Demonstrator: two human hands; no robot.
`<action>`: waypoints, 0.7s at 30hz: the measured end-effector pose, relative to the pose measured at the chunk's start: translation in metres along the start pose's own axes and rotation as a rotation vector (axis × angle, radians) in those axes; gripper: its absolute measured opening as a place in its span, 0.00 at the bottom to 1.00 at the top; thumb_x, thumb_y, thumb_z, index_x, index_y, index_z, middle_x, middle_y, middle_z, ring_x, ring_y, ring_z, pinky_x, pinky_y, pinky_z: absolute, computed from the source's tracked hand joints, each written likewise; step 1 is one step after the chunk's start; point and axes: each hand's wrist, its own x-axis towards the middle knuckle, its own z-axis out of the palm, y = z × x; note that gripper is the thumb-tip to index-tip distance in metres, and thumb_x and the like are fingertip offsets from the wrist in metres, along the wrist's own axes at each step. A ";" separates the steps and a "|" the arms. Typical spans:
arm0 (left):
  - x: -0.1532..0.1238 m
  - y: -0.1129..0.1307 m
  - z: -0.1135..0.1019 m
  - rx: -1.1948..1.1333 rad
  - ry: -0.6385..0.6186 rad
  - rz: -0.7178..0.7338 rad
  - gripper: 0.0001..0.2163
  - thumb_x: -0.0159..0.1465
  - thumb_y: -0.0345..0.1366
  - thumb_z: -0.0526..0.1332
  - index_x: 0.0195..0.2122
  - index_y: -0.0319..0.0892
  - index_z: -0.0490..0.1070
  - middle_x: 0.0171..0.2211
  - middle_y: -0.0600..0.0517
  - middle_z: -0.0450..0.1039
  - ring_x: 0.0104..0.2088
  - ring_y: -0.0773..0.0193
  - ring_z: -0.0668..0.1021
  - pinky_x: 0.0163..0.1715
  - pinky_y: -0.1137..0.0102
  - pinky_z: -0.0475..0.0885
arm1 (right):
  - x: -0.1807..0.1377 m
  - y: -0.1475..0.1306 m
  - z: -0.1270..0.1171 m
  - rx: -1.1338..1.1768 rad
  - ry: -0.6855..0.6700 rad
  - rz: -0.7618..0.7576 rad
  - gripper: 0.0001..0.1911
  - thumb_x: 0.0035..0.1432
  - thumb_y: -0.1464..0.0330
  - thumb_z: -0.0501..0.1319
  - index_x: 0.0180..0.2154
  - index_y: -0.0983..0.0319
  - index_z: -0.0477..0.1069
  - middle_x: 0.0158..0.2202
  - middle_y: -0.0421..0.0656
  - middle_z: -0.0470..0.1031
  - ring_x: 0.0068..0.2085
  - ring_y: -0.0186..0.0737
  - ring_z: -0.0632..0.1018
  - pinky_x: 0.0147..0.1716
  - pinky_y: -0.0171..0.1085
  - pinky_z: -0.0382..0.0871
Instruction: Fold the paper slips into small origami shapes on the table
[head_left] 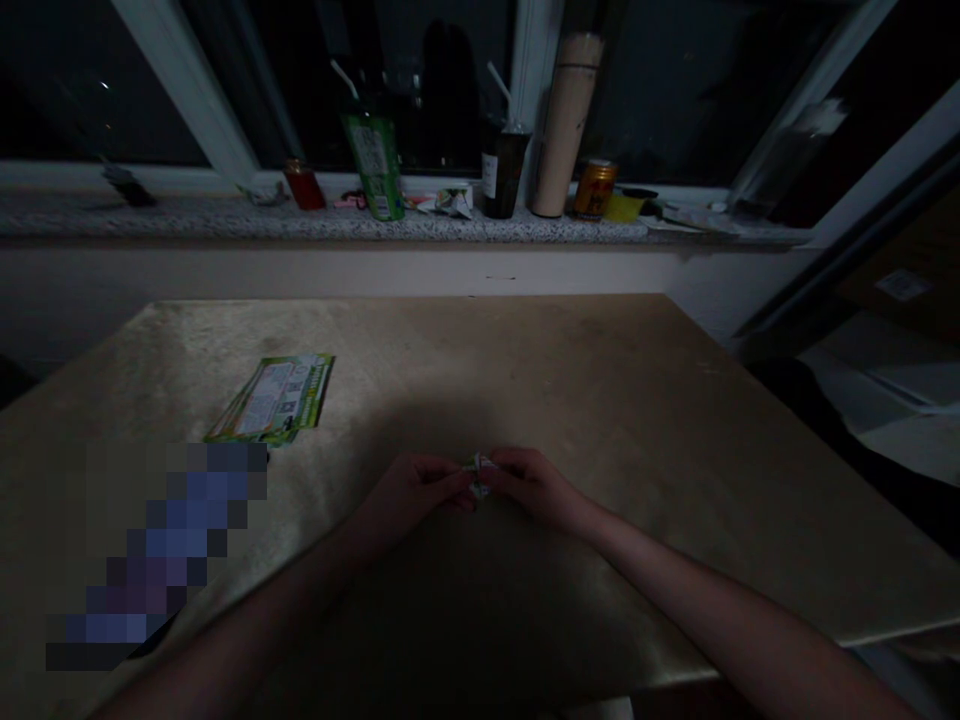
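Note:
Over the middle of a dim tan table (600,400), my left hand (416,490) and my right hand (529,485) meet fingertip to fingertip. Both pinch a small folded piece of paper (478,470), whitish with green print, held just above the tabletop. Fingers of each hand are curled tight around it, so most of the paper is hidden. A stack of green printed paper sheets (276,398) lies flat on the table to the left of my hands.
A blurred bluish patch (161,550) covers something at the table's left front. The stone windowsill (225,222) behind holds a green drink carton (373,165), a dark cup (504,170), a tall beige tube (564,125), a gold can (595,188), a red can (304,185) and paper scraps.

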 end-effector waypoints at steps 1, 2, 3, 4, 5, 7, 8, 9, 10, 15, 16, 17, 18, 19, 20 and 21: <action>0.000 0.000 0.000 -0.010 0.005 0.000 0.11 0.58 0.44 0.62 0.28 0.42 0.77 0.26 0.53 0.78 0.27 0.65 0.78 0.30 0.73 0.70 | 0.000 0.000 0.000 -0.002 0.003 0.008 0.22 0.58 0.51 0.56 0.26 0.63 0.66 0.25 0.37 0.63 0.28 0.32 0.64 0.29 0.32 0.58; -0.001 0.000 0.001 -0.016 0.007 0.003 0.11 0.58 0.44 0.62 0.28 0.42 0.77 0.26 0.53 0.78 0.27 0.65 0.78 0.30 0.73 0.70 | 0.000 0.000 0.000 -0.009 0.009 0.017 0.22 0.58 0.51 0.56 0.26 0.63 0.66 0.25 0.37 0.63 0.28 0.31 0.64 0.29 0.32 0.58; -0.001 0.001 0.001 -0.015 0.002 0.008 0.11 0.58 0.44 0.61 0.28 0.42 0.77 0.26 0.53 0.78 0.27 0.65 0.78 0.30 0.73 0.70 | 0.000 0.001 0.000 -0.021 0.015 0.026 0.22 0.58 0.51 0.56 0.26 0.63 0.66 0.24 0.37 0.62 0.27 0.31 0.63 0.28 0.32 0.58; -0.001 0.001 0.000 -0.005 -0.004 0.012 0.11 0.58 0.45 0.61 0.28 0.42 0.77 0.26 0.53 0.78 0.28 0.65 0.78 0.30 0.72 0.70 | -0.001 0.001 0.000 -0.040 0.021 0.036 0.22 0.58 0.51 0.55 0.26 0.63 0.65 0.24 0.37 0.62 0.27 0.31 0.63 0.28 0.31 0.57; -0.001 0.001 0.000 0.010 -0.008 0.013 0.12 0.58 0.45 0.61 0.29 0.43 0.77 0.26 0.53 0.78 0.28 0.65 0.78 0.31 0.72 0.70 | -0.001 0.001 0.000 -0.063 0.026 0.046 0.22 0.59 0.52 0.55 0.25 0.63 0.65 0.23 0.37 0.61 0.27 0.31 0.63 0.27 0.31 0.57; -0.001 0.002 -0.002 0.056 -0.004 0.017 0.13 0.59 0.46 0.61 0.29 0.42 0.77 0.27 0.53 0.78 0.29 0.64 0.78 0.31 0.72 0.69 | -0.001 0.002 0.001 -0.115 0.057 0.066 0.21 0.58 0.52 0.56 0.25 0.63 0.65 0.22 0.36 0.60 0.25 0.30 0.61 0.25 0.31 0.55; -0.001 0.003 -0.002 0.080 0.005 0.022 0.13 0.59 0.46 0.61 0.30 0.42 0.78 0.27 0.53 0.78 0.29 0.63 0.78 0.31 0.72 0.69 | -0.002 0.002 0.001 -0.142 0.085 0.072 0.21 0.57 0.52 0.57 0.25 0.63 0.65 0.22 0.36 0.60 0.25 0.30 0.61 0.24 0.31 0.54; -0.001 0.005 -0.002 0.101 0.016 0.029 0.13 0.59 0.46 0.60 0.30 0.42 0.78 0.27 0.53 0.78 0.29 0.63 0.78 0.31 0.72 0.68 | -0.002 0.002 0.001 -0.159 0.118 0.075 0.20 0.56 0.53 0.58 0.26 0.63 0.65 0.22 0.36 0.60 0.25 0.30 0.61 0.24 0.31 0.54; -0.001 0.006 -0.002 0.117 0.027 0.036 0.13 0.59 0.46 0.60 0.30 0.42 0.78 0.27 0.53 0.78 0.29 0.62 0.78 0.31 0.72 0.68 | -0.002 0.002 0.002 -0.160 0.152 0.072 0.19 0.56 0.53 0.59 0.26 0.63 0.66 0.23 0.36 0.61 0.25 0.30 0.62 0.24 0.31 0.55; -0.003 0.008 0.001 0.165 0.059 0.072 0.12 0.59 0.44 0.59 0.33 0.43 0.78 0.30 0.53 0.79 0.33 0.61 0.78 0.33 0.71 0.69 | 0.001 0.002 0.001 0.048 0.245 0.047 0.16 0.55 0.56 0.61 0.34 0.62 0.73 0.29 0.41 0.72 0.29 0.33 0.71 0.28 0.32 0.62; -0.003 0.007 0.001 0.172 0.067 0.080 0.11 0.59 0.43 0.60 0.34 0.43 0.78 0.31 0.53 0.79 0.34 0.60 0.78 0.34 0.71 0.69 | 0.001 0.002 0.001 0.072 0.249 0.053 0.15 0.54 0.57 0.62 0.34 0.62 0.74 0.29 0.41 0.72 0.29 0.33 0.71 0.28 0.32 0.63; -0.003 0.006 0.001 0.179 0.080 0.088 0.11 0.59 0.43 0.60 0.36 0.43 0.78 0.32 0.53 0.79 0.35 0.60 0.78 0.35 0.70 0.69 | 0.001 0.003 0.000 0.078 0.254 0.061 0.14 0.53 0.58 0.63 0.34 0.62 0.74 0.29 0.41 0.73 0.28 0.33 0.72 0.27 0.32 0.63; -0.002 0.005 0.001 0.187 0.098 0.097 0.11 0.59 0.42 0.61 0.37 0.43 0.78 0.33 0.52 0.79 0.35 0.60 0.78 0.35 0.70 0.70 | 0.002 0.003 0.000 0.070 0.255 0.065 0.13 0.52 0.59 0.64 0.33 0.63 0.75 0.28 0.40 0.73 0.28 0.32 0.72 0.27 0.32 0.63; -0.002 0.004 0.002 0.193 0.112 0.107 0.11 0.59 0.42 0.61 0.38 0.43 0.77 0.34 0.52 0.79 0.36 0.60 0.79 0.36 0.69 0.70 | 0.002 0.004 -0.001 0.056 0.258 0.062 0.12 0.52 0.59 0.65 0.32 0.63 0.75 0.28 0.40 0.73 0.27 0.32 0.72 0.26 0.32 0.64; -0.003 0.003 0.002 0.195 0.124 0.118 0.12 0.59 0.42 0.62 0.40 0.44 0.77 0.35 0.52 0.79 0.36 0.60 0.79 0.36 0.69 0.71 | 0.001 0.004 -0.001 0.043 0.260 0.053 0.12 0.52 0.60 0.65 0.31 0.63 0.76 0.28 0.41 0.73 0.27 0.31 0.72 0.26 0.32 0.64; -0.003 0.002 0.002 0.197 0.138 0.132 0.13 0.58 0.42 0.63 0.42 0.44 0.76 0.36 0.52 0.79 0.36 0.59 0.79 0.37 0.68 0.71 | 0.001 0.005 -0.001 0.031 0.263 0.039 0.11 0.52 0.61 0.65 0.31 0.63 0.76 0.28 0.41 0.73 0.27 0.31 0.72 0.26 0.32 0.64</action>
